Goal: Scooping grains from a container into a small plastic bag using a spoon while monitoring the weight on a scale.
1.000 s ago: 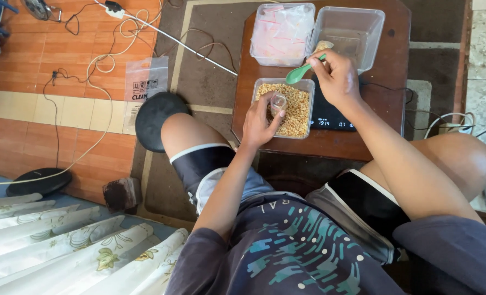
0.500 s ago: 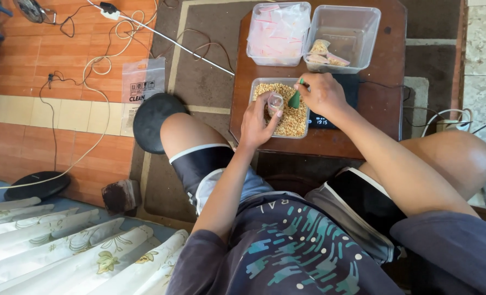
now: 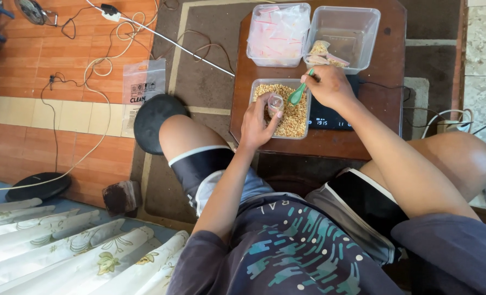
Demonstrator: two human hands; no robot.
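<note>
While the left hand pinches a small clear bag between thumb and fingers, holding it mouth-up just over the grain tub, the right hand is closed around the handle of a green spoon. The spoon slants down and to the left, its bowl right beside the bag's mouth and above the yellowish grain; whether it carries any grain is too small to tell.

The tub is a clear rectangular container sitting on the near left part of a small brown table. Just to its right, partly under the right wrist, lies a black scale with a lit display. Behind the tub stand 2 more clear containers side by side: the left one is packed with clear bags, and the right one holds a few filled bags in its near left corner.

The person sits with both bare knees either side of the table, in dark shorts and a patterned dark shirt. On the floor to the left are a brown rug, a black round disc touching the left knee, a flat plastic bag, and white and black cables looping over orange tiles.
</note>
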